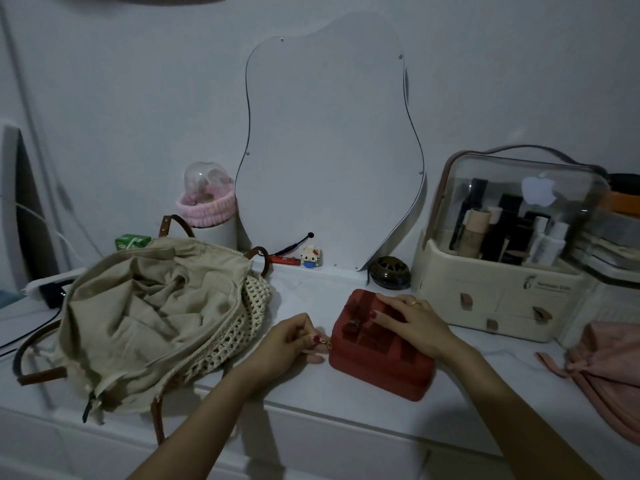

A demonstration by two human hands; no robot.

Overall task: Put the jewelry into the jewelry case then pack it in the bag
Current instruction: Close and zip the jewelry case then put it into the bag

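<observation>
Red jewelry case [381, 344] closed on white worktop [311, 296], at 3 o'clock of the open beige bag [149, 313]. Left hand [294, 341], grip pinching the gold zip pull [327, 342] at the case's 9 o'clock corner. Right hand [412, 320], fingers spread flat, pressing the lid. No jewelry visible; likely inside. Risks: zip snagging at a corner; case sliding toward the 6 o'clock edge if the pressing hand lifts
</observation>
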